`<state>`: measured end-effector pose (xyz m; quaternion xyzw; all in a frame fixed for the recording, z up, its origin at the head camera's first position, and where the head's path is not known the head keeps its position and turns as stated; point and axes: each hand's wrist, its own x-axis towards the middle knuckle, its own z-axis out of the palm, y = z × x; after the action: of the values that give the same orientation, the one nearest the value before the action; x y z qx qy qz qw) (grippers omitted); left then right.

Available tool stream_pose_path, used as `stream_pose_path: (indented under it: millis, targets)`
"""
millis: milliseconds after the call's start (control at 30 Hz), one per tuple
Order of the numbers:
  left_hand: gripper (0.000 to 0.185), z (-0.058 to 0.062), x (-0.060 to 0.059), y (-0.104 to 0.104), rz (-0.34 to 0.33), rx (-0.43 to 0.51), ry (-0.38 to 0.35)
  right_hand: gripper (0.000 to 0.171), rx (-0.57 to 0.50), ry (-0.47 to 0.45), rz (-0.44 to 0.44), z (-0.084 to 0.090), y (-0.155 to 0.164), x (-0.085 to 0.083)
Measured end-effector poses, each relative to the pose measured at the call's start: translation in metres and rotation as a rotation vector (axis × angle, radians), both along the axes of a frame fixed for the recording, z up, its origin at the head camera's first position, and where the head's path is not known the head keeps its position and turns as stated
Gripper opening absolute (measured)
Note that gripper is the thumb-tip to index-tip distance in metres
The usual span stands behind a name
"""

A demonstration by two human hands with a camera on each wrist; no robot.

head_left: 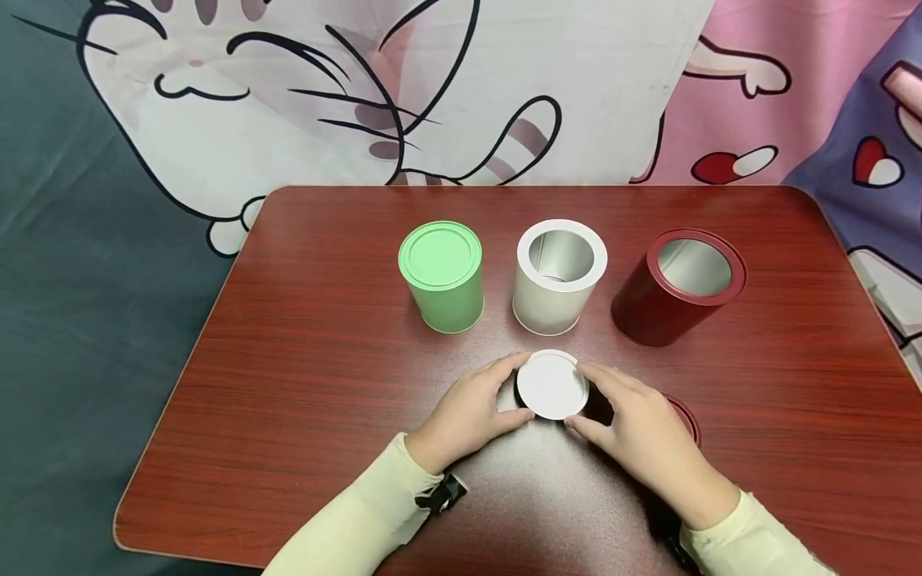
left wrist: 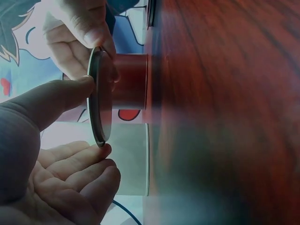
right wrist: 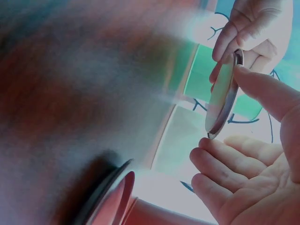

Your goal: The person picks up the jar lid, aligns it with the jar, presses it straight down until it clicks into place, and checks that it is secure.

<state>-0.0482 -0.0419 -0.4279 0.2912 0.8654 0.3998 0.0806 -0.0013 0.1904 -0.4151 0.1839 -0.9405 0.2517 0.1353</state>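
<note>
A round white lid (head_left: 552,384) is held level above the table by both hands. My left hand (head_left: 468,412) pinches its left edge between thumb and fingertips, and my right hand (head_left: 644,436) grips the right edge likewise. From the left wrist view, the lid (left wrist: 101,98) is seen edge-on, apart from the tabletop. Just beyond it stands an open white can (head_left: 551,308), its silvery inside showing. A red lid (head_left: 687,420) lies on the table, partly hidden beneath my right hand; the right wrist view also shows this red lid (right wrist: 112,201).
Left of the white can is a green can (head_left: 446,296) with its green lid (head_left: 441,254) on. An open dark red can (head_left: 659,308) stands to the right. All rest on a brown wood-grain table (head_left: 288,384), with a cartoon-printed cloth (head_left: 612,96) behind it.
</note>
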Motion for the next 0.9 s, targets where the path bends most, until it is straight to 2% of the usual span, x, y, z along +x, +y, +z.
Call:
stream_pose_path:
  millis: [467,700,900]
  targets:
    - [0.071,0.011,-0.002,-0.003,0.051,0.066,0.092,0.066,-0.069,0.070,-0.014,0.014,-0.002,-0.002]
    - [0.071,0.017,-0.004,-0.005,0.041,0.117,0.136,0.064,-0.122,0.083,0.005,0.019,-0.001,-0.004]
    - [0.071,0.024,-0.007,-0.006,0.023,0.137,0.188,0.069,-0.174,0.141,0.016,0.024,-0.001,-0.007]
